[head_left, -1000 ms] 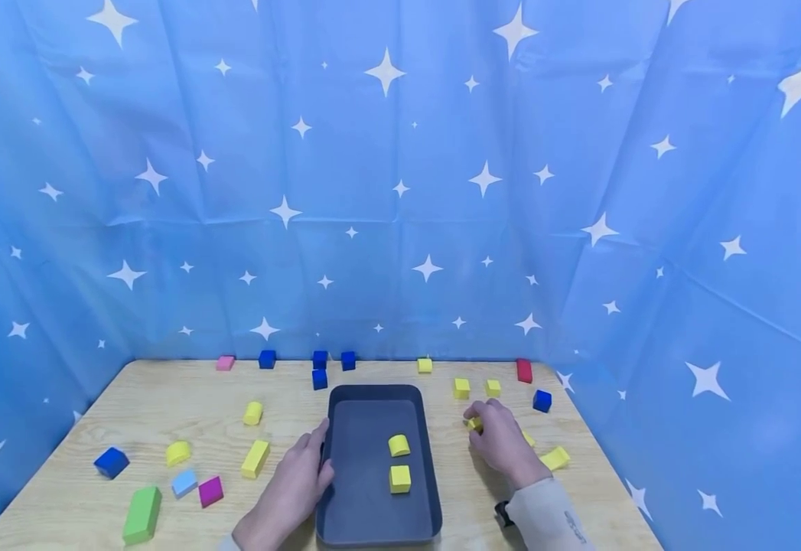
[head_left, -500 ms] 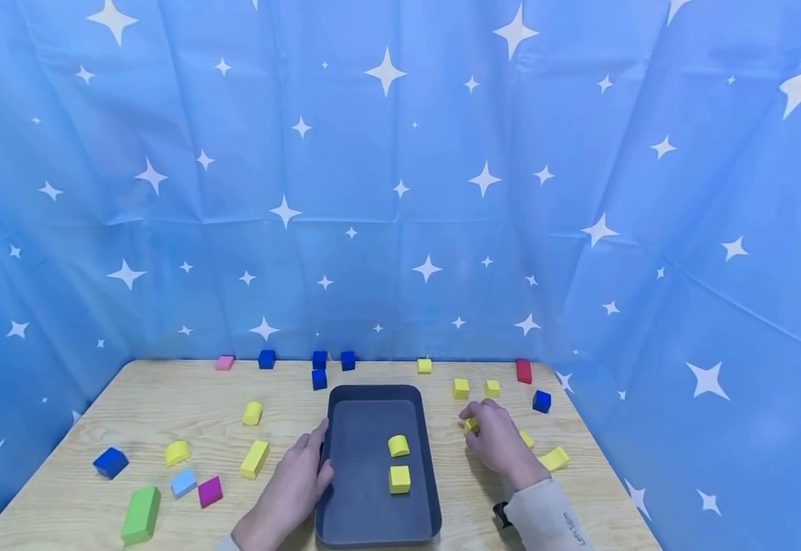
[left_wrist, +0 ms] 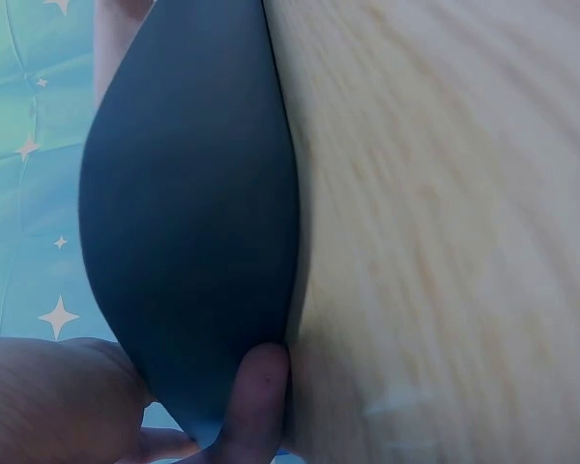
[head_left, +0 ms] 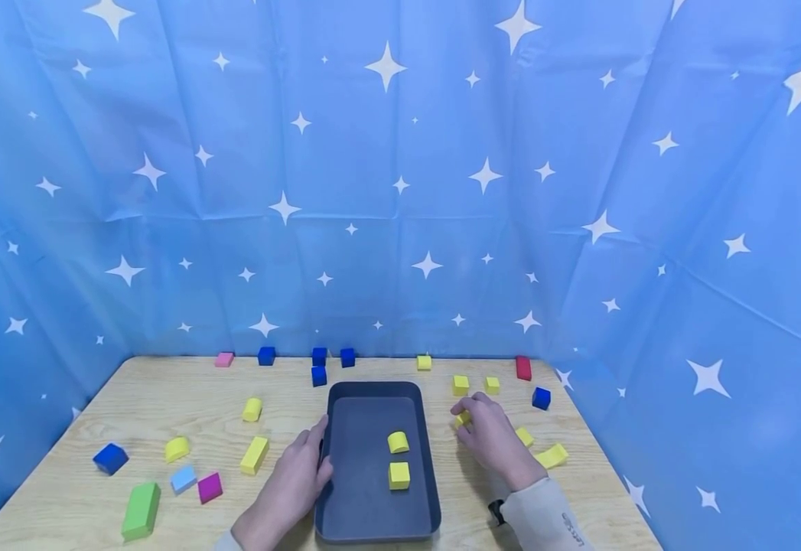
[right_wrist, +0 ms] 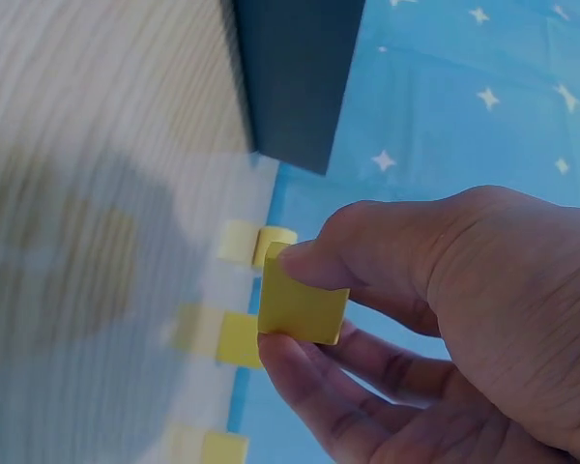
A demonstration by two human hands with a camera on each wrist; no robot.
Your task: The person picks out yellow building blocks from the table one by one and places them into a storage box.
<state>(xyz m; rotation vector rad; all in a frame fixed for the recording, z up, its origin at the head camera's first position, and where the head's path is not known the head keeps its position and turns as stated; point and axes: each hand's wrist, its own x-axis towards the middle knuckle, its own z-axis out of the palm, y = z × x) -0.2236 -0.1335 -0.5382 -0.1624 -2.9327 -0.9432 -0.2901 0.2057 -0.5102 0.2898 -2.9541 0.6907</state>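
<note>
Only the right wrist view clearly shows the square-faced yellow block the right hand pinches; left of it, the left hand grips a dark grey tray holding a yellow cube and, farther, a half-round yellow block

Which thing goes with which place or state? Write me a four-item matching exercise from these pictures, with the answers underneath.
1. left hand
2. red block
3. right hand
4. green block

A. pinching a yellow block
B. lying at the near left of the table
C. touching the tray
D. lying at the table's far right

Pairs: 1-C, 2-D, 3-A, 4-B
</note>
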